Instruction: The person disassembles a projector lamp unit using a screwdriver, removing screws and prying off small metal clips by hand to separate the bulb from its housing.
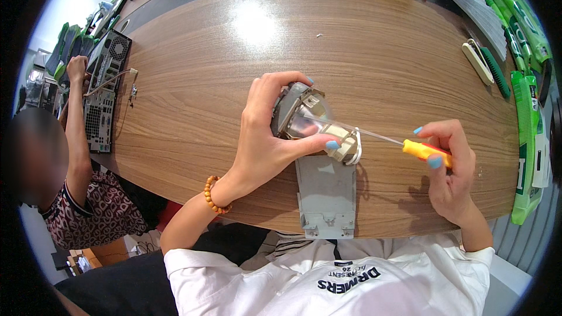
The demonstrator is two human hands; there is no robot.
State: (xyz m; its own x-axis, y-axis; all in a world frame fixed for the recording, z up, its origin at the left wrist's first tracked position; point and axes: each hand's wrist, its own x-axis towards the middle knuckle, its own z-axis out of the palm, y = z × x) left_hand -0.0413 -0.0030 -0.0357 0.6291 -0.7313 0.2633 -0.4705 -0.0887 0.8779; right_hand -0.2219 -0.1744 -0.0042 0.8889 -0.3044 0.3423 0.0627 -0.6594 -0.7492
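Here, at far left, another person's hand [76, 69] rests by an open computer case [105, 90]. The left hand [266, 134] wraps its fingers around a grey lamp module [304, 118] above a grey metal plate [326, 196] at the wooden table's [193, 70] near edge. The right hand [448, 169] pinches a yellow-handled screwdriver [424, 151], its shaft reaching into the module.

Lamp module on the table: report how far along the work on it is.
Done, by the look of it: a flat grey cover plate lies loose on the wooden table, apart from the unit. In hand: the left hand grips the lamp module while the right hand holds a yellow-handled screwdriver, its shaft reaching into the module. Left: the module is not visibly opened further; the screws cannot be made out.
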